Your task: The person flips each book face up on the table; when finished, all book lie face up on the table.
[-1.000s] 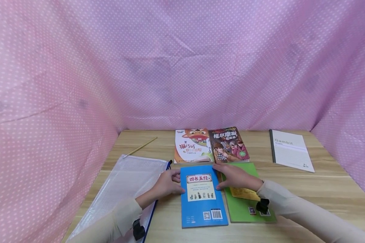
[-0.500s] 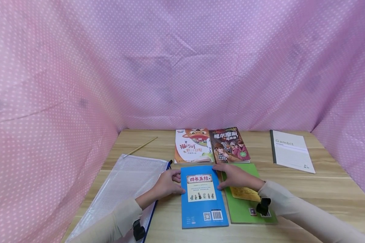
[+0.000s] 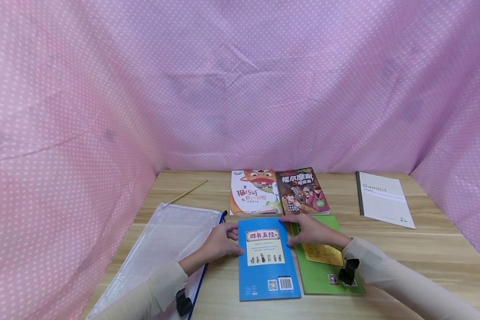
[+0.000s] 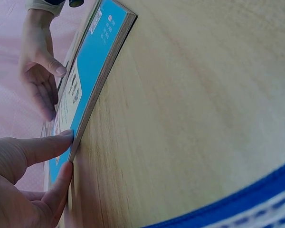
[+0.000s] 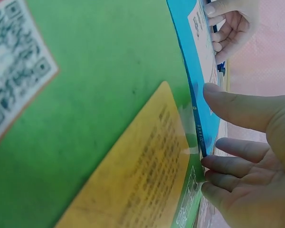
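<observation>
Left fingers (image 4: 57, 191) and right fingers (image 5: 229, 164) touch the blue book (image 3: 269, 259) — opposite sides.

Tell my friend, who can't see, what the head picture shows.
A left hand and right hand touch opposite sides of a blue book on a wooden table. Around it lie a green book, white book, dark book, notebook, mesh pouch and stick.

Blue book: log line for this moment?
left hand: touches blue 四书五经 book, left edge | right hand: at right edge | green book: alongside
</observation>
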`<state>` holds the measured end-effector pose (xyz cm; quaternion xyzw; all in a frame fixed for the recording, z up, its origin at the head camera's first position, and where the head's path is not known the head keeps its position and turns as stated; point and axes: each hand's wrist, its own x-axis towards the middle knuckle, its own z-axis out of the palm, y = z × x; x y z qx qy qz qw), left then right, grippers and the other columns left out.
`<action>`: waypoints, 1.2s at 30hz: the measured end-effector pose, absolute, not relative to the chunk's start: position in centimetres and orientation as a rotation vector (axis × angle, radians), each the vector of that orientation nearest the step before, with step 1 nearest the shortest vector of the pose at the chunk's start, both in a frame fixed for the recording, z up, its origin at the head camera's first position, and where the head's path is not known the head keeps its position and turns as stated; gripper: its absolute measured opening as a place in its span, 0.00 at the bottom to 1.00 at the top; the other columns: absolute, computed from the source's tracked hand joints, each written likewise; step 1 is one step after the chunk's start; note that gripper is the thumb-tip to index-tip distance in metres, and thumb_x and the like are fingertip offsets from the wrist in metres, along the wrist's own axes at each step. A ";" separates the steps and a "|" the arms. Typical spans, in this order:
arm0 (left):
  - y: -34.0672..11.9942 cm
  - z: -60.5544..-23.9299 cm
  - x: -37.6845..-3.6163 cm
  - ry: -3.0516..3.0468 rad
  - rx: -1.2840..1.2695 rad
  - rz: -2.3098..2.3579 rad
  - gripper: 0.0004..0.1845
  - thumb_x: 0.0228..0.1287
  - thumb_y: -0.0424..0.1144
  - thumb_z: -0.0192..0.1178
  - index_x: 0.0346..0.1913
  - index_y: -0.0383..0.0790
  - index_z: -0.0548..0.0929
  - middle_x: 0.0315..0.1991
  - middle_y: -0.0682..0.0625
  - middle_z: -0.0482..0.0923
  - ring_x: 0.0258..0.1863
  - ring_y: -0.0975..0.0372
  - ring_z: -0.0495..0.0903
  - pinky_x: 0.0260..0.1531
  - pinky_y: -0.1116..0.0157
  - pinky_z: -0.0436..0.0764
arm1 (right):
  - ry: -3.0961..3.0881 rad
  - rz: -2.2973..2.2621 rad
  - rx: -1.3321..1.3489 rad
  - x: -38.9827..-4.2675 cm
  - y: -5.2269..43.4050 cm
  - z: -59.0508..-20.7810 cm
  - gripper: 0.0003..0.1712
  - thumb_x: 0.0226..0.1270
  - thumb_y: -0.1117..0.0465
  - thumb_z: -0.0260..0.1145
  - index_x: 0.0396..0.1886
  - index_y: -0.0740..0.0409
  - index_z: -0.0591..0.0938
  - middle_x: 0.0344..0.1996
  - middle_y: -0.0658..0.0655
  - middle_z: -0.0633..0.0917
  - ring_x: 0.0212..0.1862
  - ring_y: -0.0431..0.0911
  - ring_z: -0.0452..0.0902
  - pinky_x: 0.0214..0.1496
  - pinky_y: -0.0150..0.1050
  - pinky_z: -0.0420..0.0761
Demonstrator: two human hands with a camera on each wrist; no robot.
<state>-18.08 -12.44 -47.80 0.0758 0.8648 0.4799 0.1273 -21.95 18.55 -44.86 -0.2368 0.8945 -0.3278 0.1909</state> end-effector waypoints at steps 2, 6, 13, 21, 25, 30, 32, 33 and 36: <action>-12.5 -47.8 -18.0 2.510 0.220 1.405 0.45 0.44 0.31 0.82 0.68 0.25 0.73 0.43 0.45 0.79 0.40 0.59 0.78 0.34 0.71 0.85 | 2.512 -0.929 -0.682 -21.9 18.6 -44.8 0.41 0.58 0.59 0.79 0.71 0.58 0.75 0.73 0.69 0.70 0.76 0.66 0.61 0.73 0.63 0.69; -12.5 -47.8 -18.0 2.503 0.230 1.417 0.45 0.44 0.31 0.82 0.68 0.25 0.73 0.44 0.45 0.79 0.40 0.59 0.78 0.34 0.71 0.86 | 2.518 -0.943 -0.707 -21.8 18.8 -44.7 0.40 0.59 0.59 0.78 0.71 0.59 0.75 0.73 0.68 0.70 0.76 0.66 0.61 0.73 0.63 0.69; -12.4 -47.9 -18.3 2.506 0.232 1.404 0.45 0.45 0.30 0.82 0.68 0.25 0.73 0.44 0.45 0.79 0.40 0.59 0.79 0.35 0.69 0.86 | 2.523 -0.981 -0.742 -21.7 19.1 -44.3 0.40 0.58 0.60 0.79 0.71 0.60 0.75 0.73 0.69 0.69 0.76 0.67 0.59 0.73 0.64 0.69; -12.4 -48.1 -18.6 2.507 0.253 1.384 0.44 0.46 0.32 0.81 0.68 0.26 0.73 0.43 0.45 0.80 0.41 0.59 0.79 0.36 0.69 0.86 | 2.542 -1.008 -0.766 -21.8 19.6 -44.5 0.40 0.57 0.59 0.80 0.70 0.59 0.77 0.72 0.66 0.72 0.73 0.68 0.63 0.70 0.64 0.72; -12.3 -48.2 -18.9 2.504 0.277 1.381 0.43 0.47 0.32 0.81 0.68 0.26 0.74 0.43 0.46 0.81 0.42 0.59 0.79 0.38 0.68 0.85 | 2.558 -1.039 -0.827 -21.9 20.0 -44.5 0.40 0.55 0.59 0.80 0.68 0.60 0.78 0.71 0.66 0.74 0.71 0.68 0.66 0.69 0.65 0.73; -12.1 -48.2 -19.1 2.503 0.260 1.361 0.43 0.48 0.34 0.81 0.69 0.28 0.74 0.44 0.48 0.81 0.43 0.59 0.78 0.43 0.66 0.85 | 2.557 -1.058 -0.907 -21.9 20.2 -43.9 0.39 0.58 0.59 0.79 0.68 0.64 0.77 0.68 0.67 0.77 0.71 0.68 0.68 0.69 0.66 0.72; -12.0 -48.2 -19.1 2.502 0.251 1.358 0.43 0.49 0.35 0.81 0.69 0.29 0.73 0.45 0.49 0.81 0.44 0.59 0.78 0.44 0.65 0.85 | 2.554 -1.073 -0.912 -21.9 20.2 -43.7 0.38 0.58 0.60 0.78 0.68 0.65 0.76 0.68 0.66 0.77 0.71 0.67 0.68 0.69 0.65 0.72; -12.0 -48.2 -19.2 2.501 0.255 1.359 0.43 0.49 0.35 0.81 0.69 0.29 0.73 0.45 0.49 0.81 0.44 0.59 0.78 0.45 0.65 0.85 | 2.551 -1.086 -0.914 -21.9 20.2 -43.6 0.38 0.58 0.60 0.78 0.68 0.65 0.76 0.68 0.66 0.77 0.72 0.68 0.67 0.69 0.66 0.72; -11.9 -48.2 -19.3 2.500 0.268 1.361 0.43 0.49 0.35 0.81 0.70 0.31 0.73 0.46 0.50 0.81 0.45 0.59 0.77 0.46 0.65 0.85 | 2.539 -1.112 -0.936 -21.9 20.4 -43.4 0.39 0.58 0.61 0.78 0.68 0.66 0.76 0.69 0.67 0.76 0.73 0.68 0.66 0.70 0.66 0.71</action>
